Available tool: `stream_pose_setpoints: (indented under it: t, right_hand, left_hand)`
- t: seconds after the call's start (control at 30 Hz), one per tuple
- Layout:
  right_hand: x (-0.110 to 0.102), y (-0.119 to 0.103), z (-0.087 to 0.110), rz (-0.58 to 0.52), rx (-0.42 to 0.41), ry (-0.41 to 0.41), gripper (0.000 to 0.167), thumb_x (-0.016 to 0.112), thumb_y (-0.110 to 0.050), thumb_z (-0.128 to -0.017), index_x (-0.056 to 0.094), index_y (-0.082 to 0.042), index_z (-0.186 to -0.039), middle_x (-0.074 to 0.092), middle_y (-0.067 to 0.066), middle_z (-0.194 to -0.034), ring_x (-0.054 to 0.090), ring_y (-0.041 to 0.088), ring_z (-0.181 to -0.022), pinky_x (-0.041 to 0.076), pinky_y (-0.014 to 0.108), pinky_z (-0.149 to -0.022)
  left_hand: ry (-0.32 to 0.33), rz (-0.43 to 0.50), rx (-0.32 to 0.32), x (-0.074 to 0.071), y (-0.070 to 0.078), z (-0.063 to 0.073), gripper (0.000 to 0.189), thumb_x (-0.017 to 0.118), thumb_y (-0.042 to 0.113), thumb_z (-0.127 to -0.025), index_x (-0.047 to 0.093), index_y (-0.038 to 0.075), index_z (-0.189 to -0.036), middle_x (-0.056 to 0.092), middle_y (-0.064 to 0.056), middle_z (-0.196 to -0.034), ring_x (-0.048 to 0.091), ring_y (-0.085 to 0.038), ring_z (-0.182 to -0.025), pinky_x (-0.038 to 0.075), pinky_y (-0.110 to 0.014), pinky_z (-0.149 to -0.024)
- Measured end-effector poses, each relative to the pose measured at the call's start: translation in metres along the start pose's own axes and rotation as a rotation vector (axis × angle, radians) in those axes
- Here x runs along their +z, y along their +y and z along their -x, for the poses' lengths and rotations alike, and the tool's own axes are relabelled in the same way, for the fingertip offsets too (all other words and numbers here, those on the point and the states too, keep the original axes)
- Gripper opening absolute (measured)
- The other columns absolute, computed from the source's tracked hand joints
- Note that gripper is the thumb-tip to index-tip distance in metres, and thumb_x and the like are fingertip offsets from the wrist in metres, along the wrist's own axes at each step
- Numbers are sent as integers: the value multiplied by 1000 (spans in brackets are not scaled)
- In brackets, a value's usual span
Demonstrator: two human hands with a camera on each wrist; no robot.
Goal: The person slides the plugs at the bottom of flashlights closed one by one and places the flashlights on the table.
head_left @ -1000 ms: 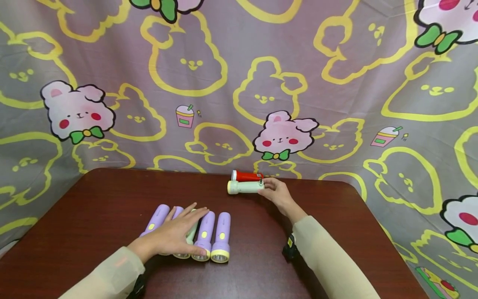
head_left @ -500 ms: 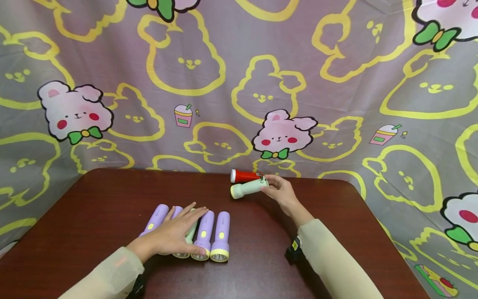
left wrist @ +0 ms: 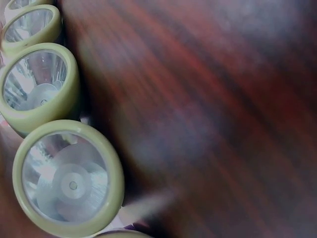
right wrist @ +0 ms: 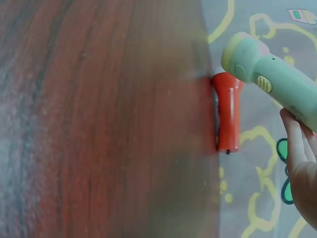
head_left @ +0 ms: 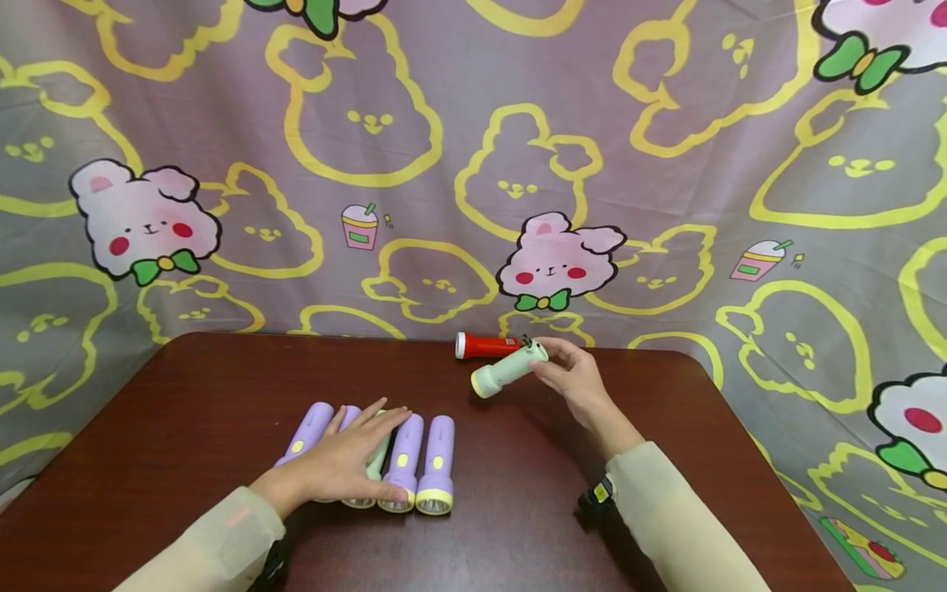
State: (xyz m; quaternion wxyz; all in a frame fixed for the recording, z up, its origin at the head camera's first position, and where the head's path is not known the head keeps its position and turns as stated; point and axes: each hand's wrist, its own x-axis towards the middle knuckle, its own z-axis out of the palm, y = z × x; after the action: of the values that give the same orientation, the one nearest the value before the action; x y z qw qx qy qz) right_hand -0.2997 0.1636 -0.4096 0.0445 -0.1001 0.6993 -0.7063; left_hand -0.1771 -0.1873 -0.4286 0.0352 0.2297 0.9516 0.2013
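Note:
My right hand (head_left: 580,386) pinches the tail end of a light green flashlight (head_left: 506,370), its cream-rimmed head tilted down and to the left. In the right wrist view this green flashlight (right wrist: 285,82) overlaps a red flashlight (right wrist: 228,116). My left hand (head_left: 336,464) rests with spread fingers across a row of flashlights. Purple flashlights with yellow switches, such as the rightmost one (head_left: 440,460), lie there side by side, lenses toward me. Among them is another green flashlight (head_left: 380,452), partly hidden by the hand. The left wrist view shows several round lenses (left wrist: 73,178) close up.
The red flashlight (head_left: 484,346) with a white head lies at the back edge of the dark brown table (head_left: 222,378). A patterned curtain (head_left: 444,197) with cartoon rabbits hangs directly behind the table.
My right hand has drawn the green flashlight away from beside the red one, to the right and toward me, tipping its head downward. The left hand stays on the row.

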Motion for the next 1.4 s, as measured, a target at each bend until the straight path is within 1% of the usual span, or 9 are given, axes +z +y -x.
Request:
stream_pose_setpoints:
  t: [0.07,0.23,0.57,0.77,1.0,1.13,1.23,1.27,1.4]
  right_hand:
    - [-1,-3,3,7,-19,5,44,71,-6,-91,58,1,-132,62,-4,-105,68,5,-96,56,25,-88]
    - [-2,-10,12,9,-60,-1,46,71,-6,-91,56,2,-134,63,-6,-107,67,4,-97,56,23,-87]
    - [0,-21,24,-19,-112,-14,45,67,-4,-93,54,3,-135,63,-8,-109,65,3,-96,56,24,-87]
    - [4,-29,31,-23,-141,-34,47,66,-1,-93,51,9,-136,67,-12,-108,66,4,-96,56,23,-88]
    - [10,-33,40,-4,-182,-65,45,67,0,-92,53,10,-134,70,-14,-109,67,4,-97,57,22,-85]
    - [14,-35,46,11,-186,-69,47,67,1,-91,54,9,-135,69,-16,-110,66,4,-95,57,23,-82]
    - [17,-36,52,30,-195,-73,47,67,1,-91,53,9,-135,69,-16,-111,65,5,-96,56,23,-83]
    - [17,-36,53,38,-203,-77,47,67,1,-91,53,9,-135,69,-16,-112,65,5,-98,56,23,-85]
    - [20,-37,58,67,-237,-84,46,68,1,-90,55,10,-133,70,-16,-109,65,7,-98,55,22,-86]
  left_hand:
    - [1,-1,0,0,0,0,112,70,77,-70,33,14,-155,37,-7,-160,20,-37,-152,7,-76,-111]
    - [8,-6,2,1,0,-1,112,69,78,-69,34,15,-155,38,-6,-159,20,-36,-152,7,-76,-111]
    - [20,-35,5,0,-1,-3,114,69,80,-68,34,15,-155,38,-5,-160,20,-35,-153,9,-77,-111]
    - [18,-33,7,0,0,-4,113,68,80,-68,35,15,-155,38,-5,-159,21,-36,-152,10,-77,-111]
    - [7,-8,0,0,0,-2,113,69,79,-69,34,14,-155,38,-6,-159,20,-36,-152,7,-76,-111]
    - [2,-6,-3,0,0,0,113,68,79,-69,34,15,-155,38,-5,-159,20,-36,-152,7,-76,-111]
    - [1,-4,0,1,-1,0,112,68,79,-69,34,15,-155,38,-5,-159,20,-36,-152,7,-76,-111]
    - [1,-2,-1,1,-1,0,112,68,79,-70,34,15,-155,38,-5,-160,19,-36,-153,6,-76,-112]
    - [11,0,6,1,-1,0,111,68,78,-70,34,15,-155,38,-6,-159,20,-36,-152,6,-76,-111]
